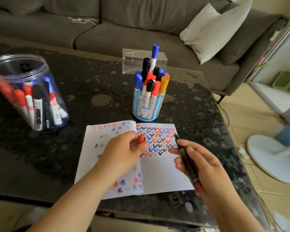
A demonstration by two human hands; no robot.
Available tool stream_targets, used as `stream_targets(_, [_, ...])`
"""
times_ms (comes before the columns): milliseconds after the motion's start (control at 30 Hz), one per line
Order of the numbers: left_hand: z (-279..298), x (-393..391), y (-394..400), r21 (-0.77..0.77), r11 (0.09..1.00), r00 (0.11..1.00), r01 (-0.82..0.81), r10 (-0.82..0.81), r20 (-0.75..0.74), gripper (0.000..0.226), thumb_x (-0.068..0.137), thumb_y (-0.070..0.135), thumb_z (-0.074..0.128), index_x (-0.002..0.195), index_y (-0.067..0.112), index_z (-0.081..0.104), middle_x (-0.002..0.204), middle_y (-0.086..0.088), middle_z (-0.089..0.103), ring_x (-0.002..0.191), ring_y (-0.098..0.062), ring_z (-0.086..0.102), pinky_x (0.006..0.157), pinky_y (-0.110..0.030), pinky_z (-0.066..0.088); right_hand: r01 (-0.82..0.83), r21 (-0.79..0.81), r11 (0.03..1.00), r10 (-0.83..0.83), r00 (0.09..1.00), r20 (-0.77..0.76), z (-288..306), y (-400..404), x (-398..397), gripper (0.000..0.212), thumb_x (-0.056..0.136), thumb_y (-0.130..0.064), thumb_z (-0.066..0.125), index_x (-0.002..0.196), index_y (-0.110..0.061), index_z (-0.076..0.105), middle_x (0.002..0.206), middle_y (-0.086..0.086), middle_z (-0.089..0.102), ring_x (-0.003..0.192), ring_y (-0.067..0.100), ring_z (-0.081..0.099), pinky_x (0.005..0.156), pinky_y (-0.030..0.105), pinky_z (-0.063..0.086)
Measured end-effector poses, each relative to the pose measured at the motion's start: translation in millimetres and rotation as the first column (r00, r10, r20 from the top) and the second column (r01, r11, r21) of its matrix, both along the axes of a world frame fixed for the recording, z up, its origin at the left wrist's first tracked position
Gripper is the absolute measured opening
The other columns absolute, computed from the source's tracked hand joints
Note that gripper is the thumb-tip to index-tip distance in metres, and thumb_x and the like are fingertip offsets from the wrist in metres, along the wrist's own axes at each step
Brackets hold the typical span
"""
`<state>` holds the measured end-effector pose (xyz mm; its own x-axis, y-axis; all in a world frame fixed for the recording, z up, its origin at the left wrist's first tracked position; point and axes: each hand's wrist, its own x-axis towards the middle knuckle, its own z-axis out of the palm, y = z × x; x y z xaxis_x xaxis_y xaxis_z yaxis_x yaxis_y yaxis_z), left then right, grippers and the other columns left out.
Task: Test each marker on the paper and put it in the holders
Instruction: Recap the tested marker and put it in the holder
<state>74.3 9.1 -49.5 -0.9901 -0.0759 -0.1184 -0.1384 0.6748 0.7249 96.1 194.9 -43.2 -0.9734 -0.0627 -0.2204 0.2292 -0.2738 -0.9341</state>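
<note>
An open notebook lies on the dark table, its right page filled with rows of coloured V marks. My right hand grips an uncapped dark marker whose tip rests near the page's right edge. My left hand holds a red cap above the notebook's fold. A blue pen holder behind the notebook is packed with several capped markers. At the left, a clear round jar contains several more markers.
A clear acrylic box stands behind the blue holder. The table is dark speckled stone with a glass edge at the right. A grey sofa with a white pillow lies beyond. A white fan base sits on the floor at the right.
</note>
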Motion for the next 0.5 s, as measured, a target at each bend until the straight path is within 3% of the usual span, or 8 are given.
stream_targets(67, [-1,1,1,-0.085,0.994,0.997,0.072,-0.072,0.003,0.014,0.091,0.042,0.052,0.089,0.028,0.055,0.088,0.014,0.061,0.077,-0.003,0.056,0.058,-0.008,0.035,0.012,-0.12,0.993,-0.01,1.0,0.023,-2,4,-8,0.028,0.094,-0.002,0.039,0.098,-0.003,0.067,0.085,0.02,0.072,0.062,0.017,0.066,0.056,0.022,0.056])
stream_targets(133, [-4,1,1,-0.158,0.979,0.991,0.132,-0.133,0.004,0.012,0.092,0.043,0.051,0.091,0.03,0.05,0.09,0.014,0.061,0.079,-0.004,0.057,0.059,-0.01,0.037,0.022,-0.116,0.993,-0.021,1.0,0.009,-10,7,-14,0.028,0.095,0.005,0.036,0.098,-0.003,0.063,0.077,0.017,0.071,0.061,0.017,0.066,0.059,0.022,0.056])
stream_targets(200, [-7,1,0,-0.194,0.965,0.984,0.176,-0.18,0.001,0.012,0.092,0.043,0.049,0.091,0.032,0.047,0.095,0.012,0.063,0.083,-0.006,0.059,0.065,-0.016,0.043,0.01,0.078,0.997,-0.004,0.997,-0.075,-19,9,-18,0.024,0.094,0.007,0.041,0.092,-0.008,0.061,0.069,0.011,0.067,0.06,0.017,0.058,0.06,0.024,0.051])
stream_targets(300, [-11,1,-2,-0.203,0.953,0.973,0.226,-0.229,0.01,0.016,0.094,0.043,0.044,0.089,0.028,0.045,0.096,0.008,0.064,0.084,-0.007,0.06,0.072,-0.026,0.052,0.054,0.43,0.901,0.035,0.98,-0.195,-29,9,-24,0.016,0.095,-0.01,0.049,0.082,-0.009,0.059,0.054,0.001,0.054,0.054,0.012,0.046,0.057,0.025,0.038])
stream_targets(400, [-13,2,-3,-0.2,0.951,0.971,0.234,-0.238,0.008,0.023,0.095,0.044,0.037,0.097,0.024,0.048,0.101,0.006,0.064,0.088,-0.007,0.06,0.078,-0.031,0.053,0.106,0.457,0.883,0.025,0.962,-0.271,-31,3,-33,0.029,0.097,-0.008,0.042,0.082,-0.009,0.067,0.058,0.012,0.056,0.053,0.011,0.05,0.054,0.021,0.041])
stream_targets(500, [-15,3,-5,-0.178,0.956,0.972,0.233,-0.235,0.01,0.025,0.095,0.045,0.035,0.101,0.024,0.048,0.1,0.006,0.064,0.089,-0.008,0.06,0.08,-0.036,0.053,0.11,0.55,0.828,0.067,0.954,-0.291,-40,1,-39,0.027,0.094,-0.013,0.051,0.075,-0.013,0.069,0.056,-0.002,0.055,0.054,0.003,0.048,0.053,0.014,0.038])
